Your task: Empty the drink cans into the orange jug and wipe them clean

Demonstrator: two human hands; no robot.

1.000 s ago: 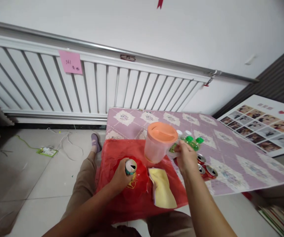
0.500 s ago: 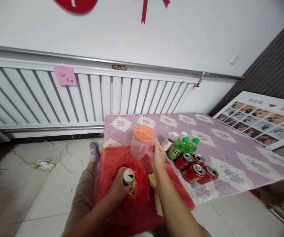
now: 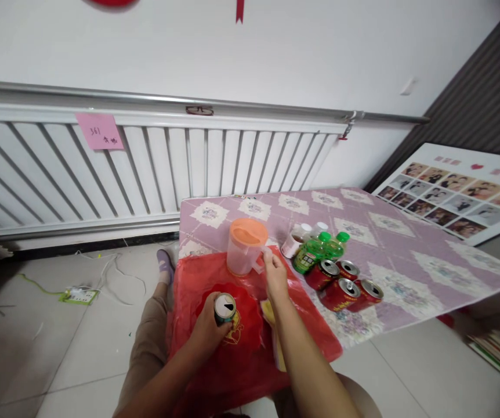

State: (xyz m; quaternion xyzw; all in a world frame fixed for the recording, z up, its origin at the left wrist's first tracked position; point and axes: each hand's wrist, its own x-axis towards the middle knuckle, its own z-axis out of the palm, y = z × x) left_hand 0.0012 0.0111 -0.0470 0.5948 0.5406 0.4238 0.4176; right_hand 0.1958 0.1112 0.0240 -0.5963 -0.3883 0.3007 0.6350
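My left hand [image 3: 207, 328] is wrapped round a dark green drink can [image 3: 224, 304], whose silver top faces up with its mouth open. The can is over a red scalloped dish [image 3: 250, 325] with a gold pattern, and my fingers hide its lower part. Closed at the handle of a clear plastic pitcher [image 3: 240, 258] is my right hand [image 3: 276, 274]. The pitcher has an orange lid [image 3: 248, 231] and stands upright on a red cloth [image 3: 193, 273]. Beside my right forearm lies a yellow cloth [image 3: 271, 328], partly hidden.
Right of the pitcher stand green-capped bottles [image 3: 308, 255], a white-capped bottle [image 3: 292, 242] and several red cans [image 3: 339, 296]. They rest on a purple flowered tablecloth [image 3: 406, 255]. Behind the table runs a white radiator [image 3: 215, 162]. A power strip [image 3: 78, 296] lies on the floor.
The view has shifted slightly, so most things sit a little further left. Both hands keep their places, the left at the can and the right at the pitcher handle.
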